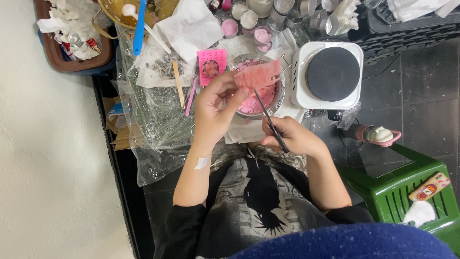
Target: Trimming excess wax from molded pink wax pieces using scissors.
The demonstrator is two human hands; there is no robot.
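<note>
- Pink wax slab (258,75) is held above the metal bowl (280,93) of pink wax, just beside the white hotplate (327,74).
- Nearest the body, a thin dark tool (271,123) is gripped in the right hand (294,136), fingers clamped around its shaft, tip raised towards the slab's lower edge.
- Further out, the slab is pinched by the left hand (213,108), fingers closed on its left end.
- For clean work, the slab is best kept steady over the bowl and scraped lightly, so that crumbs are caught.
- Beyond, a pink mould (212,64) and small tins (249,19) are seen.
- The tool's tip is too fine to be identified; the far tins are cut off.
</note>
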